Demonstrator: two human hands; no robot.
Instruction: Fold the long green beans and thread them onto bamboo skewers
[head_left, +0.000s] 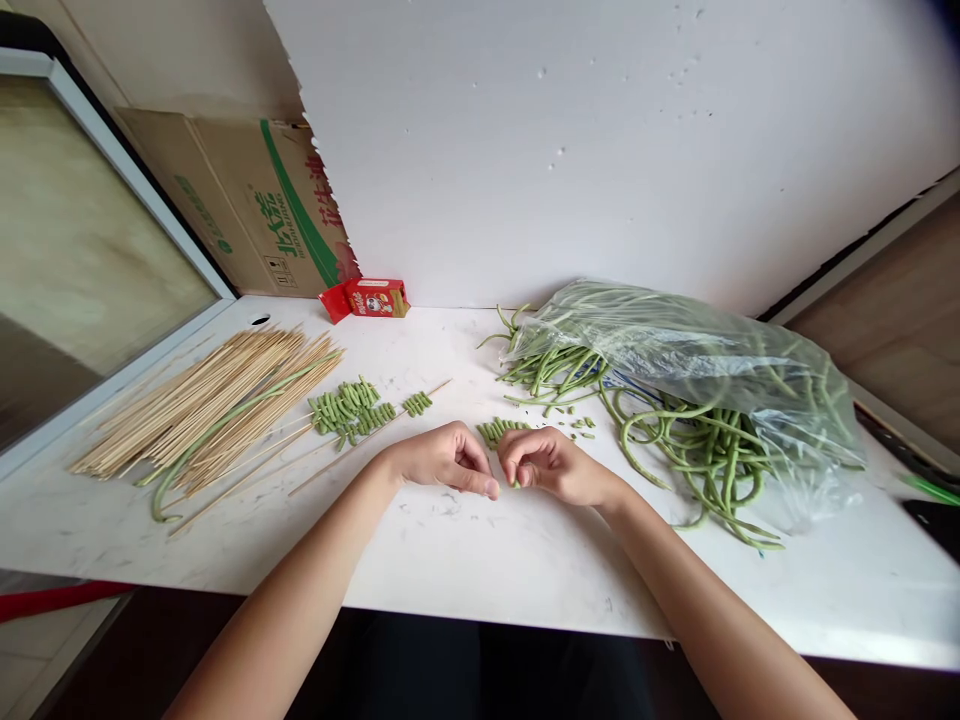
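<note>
Both hands are close together over the white table, near its front. My right hand (559,465) pinches a short piece of green long bean (516,484); a bit of it shows under the fingertips. My left hand (448,458) is closed, thumb against curled fingers, and what it holds, if anything, is hidden. Just behind the hands lies a row of cut bean pieces (499,430). To the left, bean pieces are threaded on bamboo skewers (352,408), and a separate short group (417,403) sits on a single skewer (334,464).
A large pile of bamboo skewers (225,400) lies left, with one long bean (196,445) across it. Right, long beans (720,460) spill from a clear plastic bag (675,330). A red box (379,298) stands at the back, before a cardboard carton (240,200) and white panel (600,150).
</note>
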